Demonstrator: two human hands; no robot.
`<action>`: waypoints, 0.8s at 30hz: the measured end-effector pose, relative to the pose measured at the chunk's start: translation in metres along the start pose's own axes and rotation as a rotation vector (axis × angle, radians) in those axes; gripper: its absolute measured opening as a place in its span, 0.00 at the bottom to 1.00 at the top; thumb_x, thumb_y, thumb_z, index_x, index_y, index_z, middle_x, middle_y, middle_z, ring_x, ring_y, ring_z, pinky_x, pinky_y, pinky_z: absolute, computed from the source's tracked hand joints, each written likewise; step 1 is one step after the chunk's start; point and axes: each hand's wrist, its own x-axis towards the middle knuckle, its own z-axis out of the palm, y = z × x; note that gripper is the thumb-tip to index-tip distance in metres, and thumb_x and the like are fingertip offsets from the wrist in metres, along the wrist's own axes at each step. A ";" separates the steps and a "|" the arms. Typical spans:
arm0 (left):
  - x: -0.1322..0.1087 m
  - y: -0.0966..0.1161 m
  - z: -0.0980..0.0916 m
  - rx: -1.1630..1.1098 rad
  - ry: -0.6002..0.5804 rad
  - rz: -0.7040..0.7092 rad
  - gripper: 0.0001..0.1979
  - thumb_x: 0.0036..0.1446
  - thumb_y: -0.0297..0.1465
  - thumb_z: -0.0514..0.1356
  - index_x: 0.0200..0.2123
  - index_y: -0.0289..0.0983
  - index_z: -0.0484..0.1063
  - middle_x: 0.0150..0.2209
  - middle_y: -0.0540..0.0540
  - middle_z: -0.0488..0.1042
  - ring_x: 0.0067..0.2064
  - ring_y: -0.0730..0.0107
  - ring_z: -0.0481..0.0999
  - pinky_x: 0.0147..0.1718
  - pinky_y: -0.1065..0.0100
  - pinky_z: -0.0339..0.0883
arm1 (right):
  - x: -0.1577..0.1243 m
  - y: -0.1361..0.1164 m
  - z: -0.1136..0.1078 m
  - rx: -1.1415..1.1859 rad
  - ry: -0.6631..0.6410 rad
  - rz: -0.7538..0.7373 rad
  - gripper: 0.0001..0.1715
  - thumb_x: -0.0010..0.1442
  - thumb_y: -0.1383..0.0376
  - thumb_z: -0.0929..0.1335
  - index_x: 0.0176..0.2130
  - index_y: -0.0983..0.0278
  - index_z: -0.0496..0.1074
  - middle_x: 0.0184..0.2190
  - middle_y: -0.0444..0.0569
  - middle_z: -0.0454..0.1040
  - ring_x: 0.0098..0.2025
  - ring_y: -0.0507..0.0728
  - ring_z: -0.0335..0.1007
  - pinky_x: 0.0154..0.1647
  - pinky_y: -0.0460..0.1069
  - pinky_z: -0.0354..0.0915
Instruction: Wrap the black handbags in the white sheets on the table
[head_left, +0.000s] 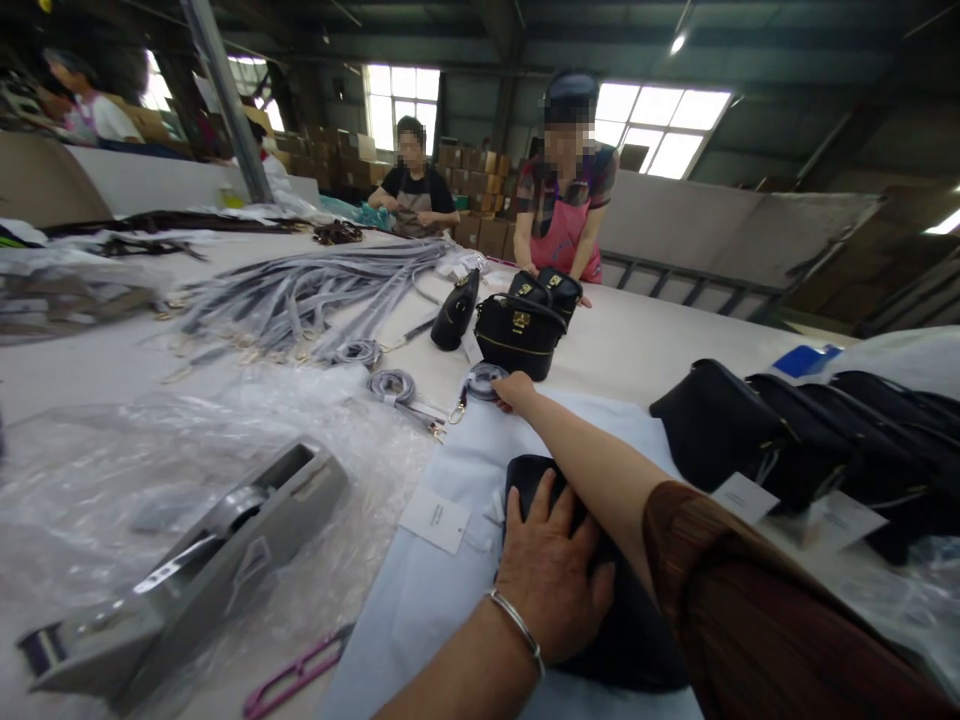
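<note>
My left hand (551,575), with a silver bangle at the wrist, lies with fingers spread on a black bag (630,640). Under the bag is a pale blue-white sheet (397,620). My right hand (514,391) reaches across to the far edge of the sheet, its fingers closed on a coiled grey wrapped strap (482,380) with a metal clasp. Two more coiled straps (391,386) rest to the left of it. A white tag (435,519) lies on the sheet beside the bag.
A tape dispenser (202,570) and pink-handled cutter (296,675) lie at left, near plastic film (300,400). Many straps (300,285) spread behind. Black bags (517,335) stand ahead, touched by a person in a pink apron (566,235). More black bags (720,420) are at right.
</note>
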 end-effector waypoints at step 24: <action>0.001 0.002 0.000 0.038 0.016 0.000 0.29 0.65 0.48 0.55 0.66 0.50 0.62 0.73 0.48 0.53 0.74 0.46 0.46 0.65 0.26 0.44 | -0.027 0.061 -0.075 -0.874 0.022 -0.139 0.18 0.61 0.75 0.65 0.48 0.71 0.80 0.53 0.69 0.75 0.58 0.69 0.71 0.57 0.59 0.66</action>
